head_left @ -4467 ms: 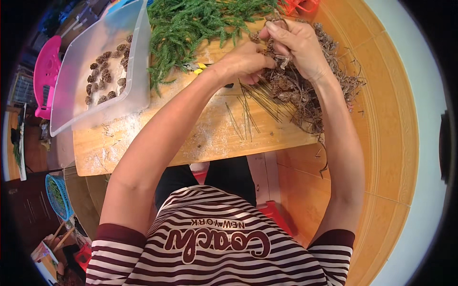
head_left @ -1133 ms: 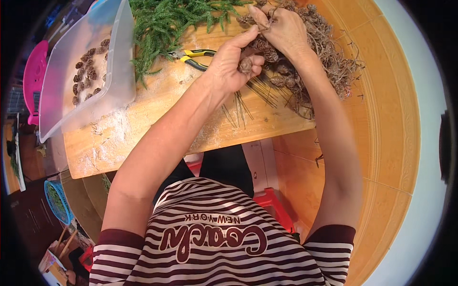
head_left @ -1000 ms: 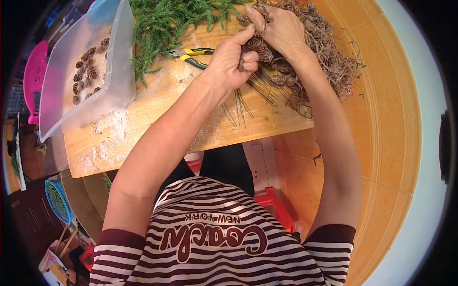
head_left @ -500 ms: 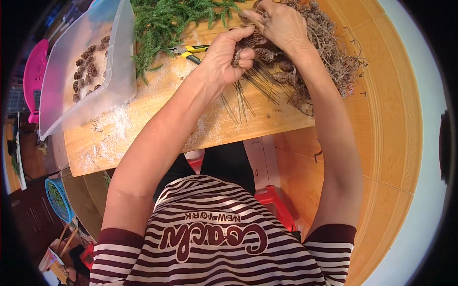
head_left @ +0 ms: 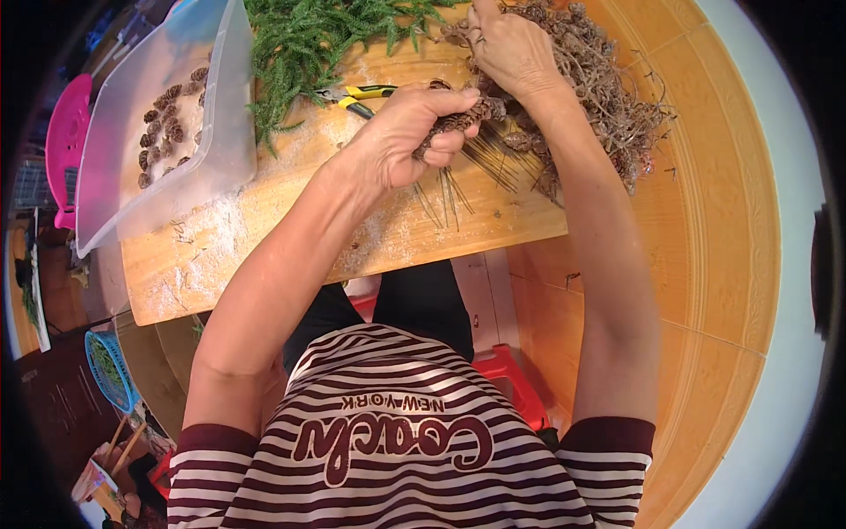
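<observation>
My left hand (head_left: 401,132) is closed around several small brown pine cones (head_left: 458,119), which stick out past the thumb and between the fingers. Just right of it, my right hand (head_left: 518,55) reaches into a heap of dried brown twigs with cones (head_left: 608,106). Its fingers bend down into the heap near the top edge of the view, so what they grip is hidden. Below the hands, thin dark wires (head_left: 449,194) lie fanned out on the wooden table (head_left: 352,242). Pliers with yellow and black handles (head_left: 370,91) lie behind my left wrist.
Green artificial-looking sprigs (head_left: 308,53) cover the table's far middle. A clear plastic bin (head_left: 229,132) stands at the left, with loose pine cones (head_left: 167,123) in it. White flakes lie scattered on the wood. A red stool (head_left: 511,379) is beneath, and a blue basket (head_left: 110,370) sits lower left.
My left hand has drawn slightly left and nearer, turning so that more of its cones show. My right hand has parted from it and shifted slightly toward the twig heap.
</observation>
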The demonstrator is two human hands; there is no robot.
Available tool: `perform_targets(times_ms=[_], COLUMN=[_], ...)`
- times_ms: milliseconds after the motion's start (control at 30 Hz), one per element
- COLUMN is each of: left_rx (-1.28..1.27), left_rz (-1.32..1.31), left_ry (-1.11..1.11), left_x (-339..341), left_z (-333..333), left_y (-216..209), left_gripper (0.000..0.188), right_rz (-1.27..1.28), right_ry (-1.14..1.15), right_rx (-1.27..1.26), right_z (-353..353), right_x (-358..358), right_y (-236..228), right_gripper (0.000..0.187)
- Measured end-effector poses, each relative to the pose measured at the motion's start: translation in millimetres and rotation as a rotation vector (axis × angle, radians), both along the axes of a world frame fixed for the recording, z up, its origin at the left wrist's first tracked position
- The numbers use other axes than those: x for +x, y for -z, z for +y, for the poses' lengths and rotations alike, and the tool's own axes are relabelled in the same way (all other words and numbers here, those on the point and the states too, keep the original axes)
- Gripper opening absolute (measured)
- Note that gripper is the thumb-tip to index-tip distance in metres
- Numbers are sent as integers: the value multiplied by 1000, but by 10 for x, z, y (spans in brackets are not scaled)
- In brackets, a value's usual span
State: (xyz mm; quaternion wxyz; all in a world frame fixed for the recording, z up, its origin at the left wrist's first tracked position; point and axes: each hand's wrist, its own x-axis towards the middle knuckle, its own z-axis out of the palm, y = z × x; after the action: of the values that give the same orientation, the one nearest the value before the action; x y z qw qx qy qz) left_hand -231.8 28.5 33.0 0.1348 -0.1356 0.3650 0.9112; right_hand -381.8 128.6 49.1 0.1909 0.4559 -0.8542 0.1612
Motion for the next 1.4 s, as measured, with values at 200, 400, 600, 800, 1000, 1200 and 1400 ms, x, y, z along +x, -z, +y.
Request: perform_targets(times_ms=[200, 400, 600, 800, 1000, 1200, 1400], left_rx=[-6, -64, -469, -120, -89, -867, -745], left_rz=[-38, -57, -55, -61, -52, 250, 195], left_ry=[-36, -42, -123, -71, -4, -253, -176], left_x=[72, 134, 159, 186, 215, 158, 173], left_z=[53, 85, 201, 124, 134, 303, 246], left_y=[-13, -65, -156, -85, -50, 95, -63], left_gripper=[15, 15, 15, 15, 14, 21, 27], right_rz=[42, 16, -51, 4, 28, 50, 70], right_ry=[19, 15, 82, -9, -55, -143, -22], right_rx=[90, 99, 186, 82, 87, 34, 85], right_z=[-67, -58, -134, -98, -19, -34, -41], right_x=[7, 58, 20, -68, -46, 42, -37], right_y=[82, 80, 70, 224, 224, 192, 131], right_gripper=[15, 15, 13, 15, 12, 17, 11])
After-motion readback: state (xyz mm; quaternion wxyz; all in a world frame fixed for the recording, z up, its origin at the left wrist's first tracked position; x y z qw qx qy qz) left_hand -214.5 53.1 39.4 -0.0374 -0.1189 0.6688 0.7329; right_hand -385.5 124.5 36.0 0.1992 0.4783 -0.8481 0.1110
